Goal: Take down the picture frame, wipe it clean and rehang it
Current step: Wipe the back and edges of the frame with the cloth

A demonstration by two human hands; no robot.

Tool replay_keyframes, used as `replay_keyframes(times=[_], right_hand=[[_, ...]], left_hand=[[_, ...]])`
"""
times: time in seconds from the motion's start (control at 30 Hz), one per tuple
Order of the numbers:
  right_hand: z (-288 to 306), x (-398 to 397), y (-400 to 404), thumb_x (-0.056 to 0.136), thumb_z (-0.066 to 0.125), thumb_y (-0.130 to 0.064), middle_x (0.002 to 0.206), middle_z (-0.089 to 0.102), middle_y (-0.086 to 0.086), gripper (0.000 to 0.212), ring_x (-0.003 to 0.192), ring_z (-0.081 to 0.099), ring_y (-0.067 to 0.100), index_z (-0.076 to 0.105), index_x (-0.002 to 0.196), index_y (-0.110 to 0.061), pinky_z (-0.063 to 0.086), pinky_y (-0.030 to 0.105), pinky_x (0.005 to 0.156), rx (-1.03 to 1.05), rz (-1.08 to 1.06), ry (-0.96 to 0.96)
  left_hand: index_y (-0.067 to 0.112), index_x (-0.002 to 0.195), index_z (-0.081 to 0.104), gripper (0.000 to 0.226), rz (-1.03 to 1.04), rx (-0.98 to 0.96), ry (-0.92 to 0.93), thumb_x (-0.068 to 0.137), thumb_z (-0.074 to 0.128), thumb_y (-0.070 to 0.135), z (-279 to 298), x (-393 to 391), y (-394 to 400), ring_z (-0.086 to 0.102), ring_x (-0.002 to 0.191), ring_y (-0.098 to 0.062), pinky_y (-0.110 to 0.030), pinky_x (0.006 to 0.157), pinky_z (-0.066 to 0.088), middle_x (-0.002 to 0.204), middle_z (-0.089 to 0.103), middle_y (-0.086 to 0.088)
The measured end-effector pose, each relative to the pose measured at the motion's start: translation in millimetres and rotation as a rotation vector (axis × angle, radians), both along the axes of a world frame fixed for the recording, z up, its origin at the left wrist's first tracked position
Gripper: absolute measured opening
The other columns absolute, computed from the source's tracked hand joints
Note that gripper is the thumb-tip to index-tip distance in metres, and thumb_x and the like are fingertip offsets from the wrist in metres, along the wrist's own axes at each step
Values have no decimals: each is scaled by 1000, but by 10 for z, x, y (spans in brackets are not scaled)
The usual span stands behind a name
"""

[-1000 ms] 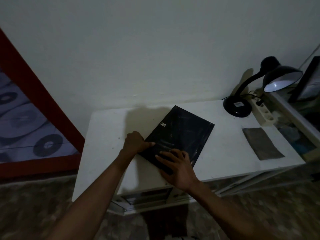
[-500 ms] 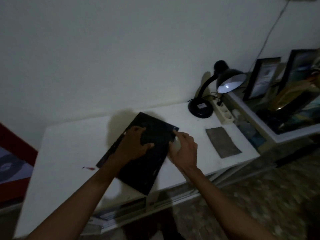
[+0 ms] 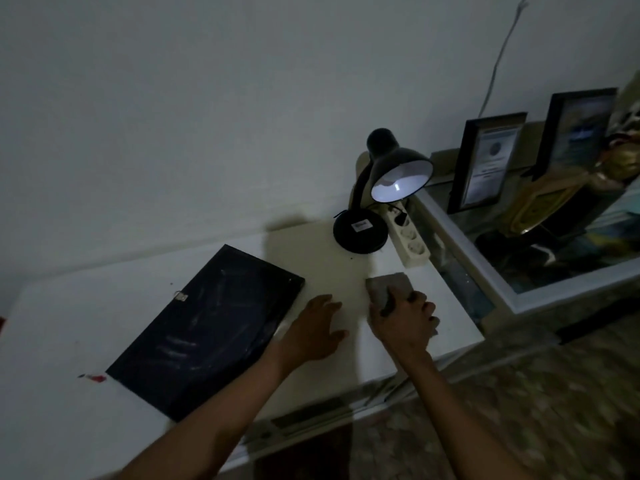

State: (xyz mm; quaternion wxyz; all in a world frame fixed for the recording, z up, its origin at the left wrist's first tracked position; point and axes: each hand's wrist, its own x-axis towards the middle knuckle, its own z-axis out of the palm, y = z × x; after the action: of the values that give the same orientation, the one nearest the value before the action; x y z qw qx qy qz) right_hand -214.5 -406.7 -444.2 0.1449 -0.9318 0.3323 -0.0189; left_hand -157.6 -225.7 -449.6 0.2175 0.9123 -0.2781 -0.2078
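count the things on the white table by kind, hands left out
picture frame, lying back side up: 1
grey cloth, gripped by the right hand: 1
black desk lamp: 1
power strip: 1
total: 4

Black frame [image 3: 207,327], grey cloth [image 3: 386,289]

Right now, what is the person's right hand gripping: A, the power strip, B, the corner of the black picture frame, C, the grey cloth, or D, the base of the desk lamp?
C: the right hand has its fingers curled round the grey cloth on the white table, while the picture frame lies flat to the left, untouched.
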Motion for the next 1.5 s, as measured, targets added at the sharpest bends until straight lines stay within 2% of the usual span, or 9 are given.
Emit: replay_keyframes(times=[0.27, 0.47, 0.57, 0.67, 0.8, 1.03, 1.23, 1.37, 1.5], right_hand=[[-40, 23, -239, 94, 56, -37, 120, 55, 17, 47, 107, 52, 37, 52, 134, -12, 45, 43, 88, 76, 96, -144], [130, 94, -263, 97, 55, -33, 80, 60, -9, 15, 75, 60, 6, 53, 83, -32, 42, 20, 59, 729, 38, -435], [254, 161, -169, 100, 53, -25, 85, 65, -6, 15, 80, 64, 10, 58, 87, -30, 50, 27, 67, 1036, 23, -502], [364, 254, -48, 100, 50, -17, 99, 70, 5, 15, 92, 68, 21, 63, 98, -23, 56, 40, 78, 1332, 29, -490], [446, 346, 341, 100, 43, -13, 112, 68, 17, 26, 104, 64, 32, 64, 114, -6, 52, 47, 91, 1739, -45, -469], [586, 441, 1031, 97, 55, -21, 101, 73, 7, 18, 98, 67, 24, 70, 99, -12, 56, 36, 78, 1551, 207, -374], [672, 415, 1417, 83, 65, -40, 104, 76, 3, 37, 93, 73, 20, 70, 111, -16, 59, 30, 68, 1545, 335, -313], [720, 395, 1688, 88, 66, -37, 104, 75, 12, 34, 94, 73, 31, 71, 108, -10, 60, 42, 74, 1535, 260, -345], [797, 323, 1864, 92, 65, -41, 106, 74, 13, 29, 96, 72, 32, 75, 106, -17, 60, 41, 75, 1479, 266, -397]], left_hand=[[20, 151, 34, 64, 182, -127, 74, 97, 54, 46, -96, -112, -376, 15, 148, -16, -24, 117, 13, 161, 18, -1], [23, 146, 44, 49, 250, -439, 232, 101, 47, 44, 171, -72, -642, 44, 134, -12, -22, 109, 35, 149, 43, 1], [25, 138, 52, 40, 360, -646, 251, 102, 44, 41, 331, -73, -609, 55, 121, -7, -14, 97, 43, 137, 57, 2], [14, 136, 55, 40, 427, -822, 254, 100, 51, 30, 480, -5, -399, 58, 122, -18, -35, 103, 48, 131, 62, -7], [30, 135, 55, 51, 489, -810, 176, 89, 67, 46, 669, 18, 55, 61, 114, -3, -24, 93, 53, 122, 67, 13], [23, 117, 67, 26, 764, -918, 85, 92, 69, 23, 753, -85, 823, 73, 89, -15, -29, 72, 59, 97, 76, 4], [19, 123, 65, 31, 717, -908, 163, 92, 68, 26, 812, -70, 1381, 73, 87, -14, -24, 72, 57, 88, 76, 1], [29, 137, 51, 53, 589, -704, -45, 88, 73, 26, 833, -60, 1747, 63, 106, -2, -24, 89, 55, 124, 60, 12], [32, 92, 72, 10, 447, -612, -174, 83, 76, 34, 947, -32, 2024, 60, 107, -2, -35, 90, 56, 121, 60, 14]])
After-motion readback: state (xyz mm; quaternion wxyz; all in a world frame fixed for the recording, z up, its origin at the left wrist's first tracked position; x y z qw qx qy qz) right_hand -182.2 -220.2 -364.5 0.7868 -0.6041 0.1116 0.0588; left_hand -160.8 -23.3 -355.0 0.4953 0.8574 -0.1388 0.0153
